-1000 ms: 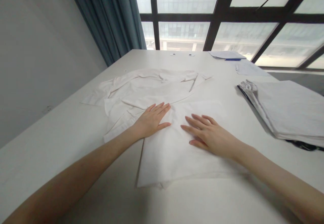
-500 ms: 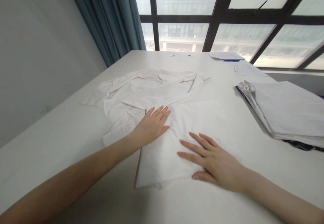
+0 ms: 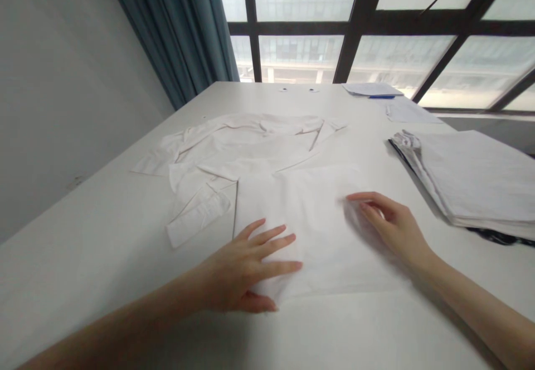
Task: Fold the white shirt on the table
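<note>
A white shirt (image 3: 311, 203) lies across the white table, its near part folded into a flat panel and its far part loosely creased. One cuffed sleeve (image 3: 198, 219) sticks out on the left. My left hand (image 3: 251, 267) rests on the panel's near left corner, palm down, with fingers spread. At the panel's right side, my right hand (image 3: 395, 228) has its fingers curled, thumb and forefinger closed on the fabric there. A blurred shadow runs along the cloth under that hand.
To the right sits a stack of folded white cloth (image 3: 485, 180) with black material beneath it. Papers (image 3: 371, 89) and a blue pen (image 3: 381, 97) lie at the far end by the window. A blue curtain (image 3: 188, 35) hangs at the back left.
My left hand has slid toward me to the panel's near left corner. My right hand has moved away and right, going from flat and spread to curled at the fabric's right side.
</note>
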Available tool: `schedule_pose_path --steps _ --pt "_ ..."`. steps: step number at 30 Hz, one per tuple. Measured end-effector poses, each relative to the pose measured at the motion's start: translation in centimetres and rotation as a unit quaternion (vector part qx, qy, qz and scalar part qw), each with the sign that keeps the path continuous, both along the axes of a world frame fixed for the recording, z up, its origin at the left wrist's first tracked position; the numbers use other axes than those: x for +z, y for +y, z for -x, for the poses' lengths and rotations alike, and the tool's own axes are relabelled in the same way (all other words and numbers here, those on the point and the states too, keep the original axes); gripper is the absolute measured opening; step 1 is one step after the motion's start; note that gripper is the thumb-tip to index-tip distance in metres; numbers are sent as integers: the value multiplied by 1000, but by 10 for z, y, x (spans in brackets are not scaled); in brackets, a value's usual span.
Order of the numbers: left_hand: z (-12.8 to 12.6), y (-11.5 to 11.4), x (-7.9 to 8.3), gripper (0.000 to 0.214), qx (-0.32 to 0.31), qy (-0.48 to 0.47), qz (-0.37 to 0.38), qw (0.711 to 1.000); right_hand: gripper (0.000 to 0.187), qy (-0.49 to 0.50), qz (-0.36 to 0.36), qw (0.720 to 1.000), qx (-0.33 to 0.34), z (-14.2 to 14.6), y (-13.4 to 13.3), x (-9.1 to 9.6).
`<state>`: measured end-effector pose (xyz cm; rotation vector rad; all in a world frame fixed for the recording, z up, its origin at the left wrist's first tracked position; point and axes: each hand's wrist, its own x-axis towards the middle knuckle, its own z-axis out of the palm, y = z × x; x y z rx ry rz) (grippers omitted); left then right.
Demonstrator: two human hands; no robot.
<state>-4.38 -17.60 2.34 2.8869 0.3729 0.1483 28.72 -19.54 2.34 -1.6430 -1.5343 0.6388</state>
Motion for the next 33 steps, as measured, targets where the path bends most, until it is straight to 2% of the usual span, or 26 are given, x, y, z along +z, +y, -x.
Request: schedule_pose_path --steps 3,7,11,15,17,21,24,27,30,33 --pt "0 1 1 68 -19 4 2 1000 41 -71 -81 991 -73 -20 16 -15" --pt "1 -1 2 63 -23 -9 -2 1000 48 -108 -58 988 -94 -29 25 -27" --pt "1 -8 3 39 -40 -91 -23 995 45 -109 -44 988 -98 -26 21 -25" --pt "-1 -16 2 21 -32 -196 -69 978 42 -82 -72 989 -103 -25 19 -23" --pt "-1 -17 3 18 -29 -210 -81 974 41 -79 -78 989 -100 -26 18 -22" --pt "2 -16 12 18 -40 -218 -85 971 36 -86 -43 992 -87 -27 19 -23" --pt "4 -16 20 20 -44 -218 -83 971 30 -105 -37 988 -104 -28 19 -23" --pt "3 -15 20 17 -44 -205 -60 976 23 -120 -33 984 -125 -28 20 -22" --pt "1 -12 13 16 -50 -183 22 982 20 -122 -30 984 -129 -27 20 -19" --pt "1 -8 4 19 -16 -143 83 986 21 -112 -41 985 -125 -27 20 -19"
